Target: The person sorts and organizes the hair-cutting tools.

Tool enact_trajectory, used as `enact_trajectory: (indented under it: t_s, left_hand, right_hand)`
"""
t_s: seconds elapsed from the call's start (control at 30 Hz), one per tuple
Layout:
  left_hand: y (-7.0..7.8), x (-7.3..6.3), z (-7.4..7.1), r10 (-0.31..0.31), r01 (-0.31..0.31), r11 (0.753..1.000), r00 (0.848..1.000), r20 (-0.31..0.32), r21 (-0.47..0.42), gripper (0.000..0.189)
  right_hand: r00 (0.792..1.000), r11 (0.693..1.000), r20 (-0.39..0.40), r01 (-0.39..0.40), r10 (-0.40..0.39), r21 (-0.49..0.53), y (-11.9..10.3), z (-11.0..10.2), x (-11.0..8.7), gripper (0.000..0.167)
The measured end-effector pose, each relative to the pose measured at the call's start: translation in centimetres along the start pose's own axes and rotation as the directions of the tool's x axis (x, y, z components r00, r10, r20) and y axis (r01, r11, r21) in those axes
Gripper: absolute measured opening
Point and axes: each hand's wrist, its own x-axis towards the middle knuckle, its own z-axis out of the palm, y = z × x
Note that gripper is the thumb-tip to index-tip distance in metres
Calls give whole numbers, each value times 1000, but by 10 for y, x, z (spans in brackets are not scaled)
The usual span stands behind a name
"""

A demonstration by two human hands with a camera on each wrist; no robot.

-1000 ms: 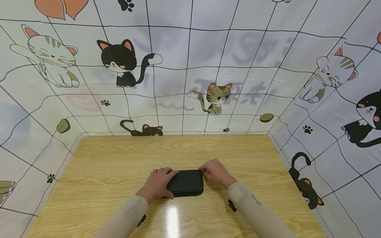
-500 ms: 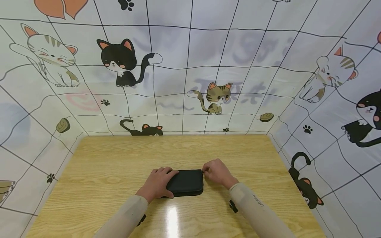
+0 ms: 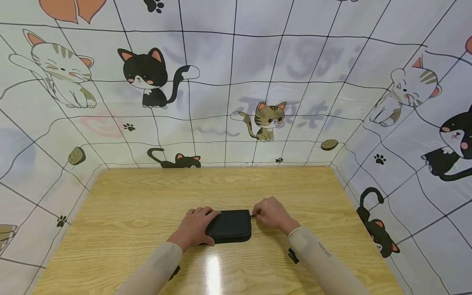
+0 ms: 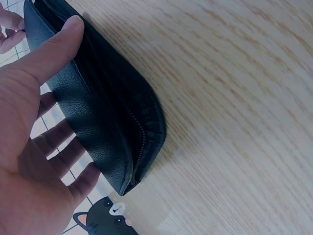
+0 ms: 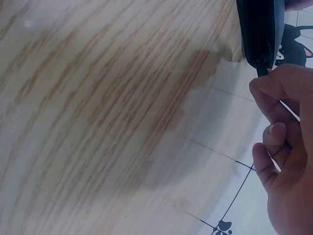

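A black zip-around wallet (image 3: 231,225) lies on the wooden table. Across its left end my left hand (image 3: 195,226) grips it, thumb on the near side and fingers over the top. In the left wrist view that hand (image 4: 29,127) has its thumb at the wallet's edge (image 4: 105,112), where zipper teeth show along a gap between the two covers. At the far right corner my right hand (image 3: 272,214) pinches a short dark zipper pull (image 3: 253,216). In the right wrist view the pull (image 5: 262,71) runs from the wallet's end (image 5: 261,34) into the fingertips.
The wooden table (image 3: 147,192) reaches back to a white wall covering (image 3: 214,98) with cat drawings and black grid lines. Similar covering stands at both sides. Dark straps (image 3: 293,255) hang at the wrists.
My right hand has shifted slightly right, away from the wallet's corner, and the zipper pull now shows stretched between them. The left hand and the wallet have stayed in place.
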Motion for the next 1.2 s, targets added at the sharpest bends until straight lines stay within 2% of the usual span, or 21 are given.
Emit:
enact_trajectory:
  t_s: [0.17,0.33,0.57,0.8,0.97,1.2]
  left_hand:
    - [0,0,0,1,-1,1000,1000,-7,-12,91]
    - [0,1,0,2,-2,1000,1000,-3,-10,91]
    - [0,2,1,4,-4,1000,1000,-6,-9,91]
    - [0,3,1,6,-6,1000,1000,15,-5,90]
    - [0,4,1,-2,2,1000,999,34,-5,90]
    - [-1,5,-1,5,-5,1000,1000,21,-2,90]
  right_hand:
    - [1000,1000,14,-10,10,4,-1,3,2,8]
    - [998,999,50,-37,37,5,-1,8,3,9]
    - [995,1000,94,13,-15,18,1,4,0,9]
    - [991,999,125,52,-51,-9,0,3,0,21]
    - [989,997,131,70,-65,-33,0,6,-3,19]
    - [981,993,156,114,-112,-8,-5,4,-7,20]
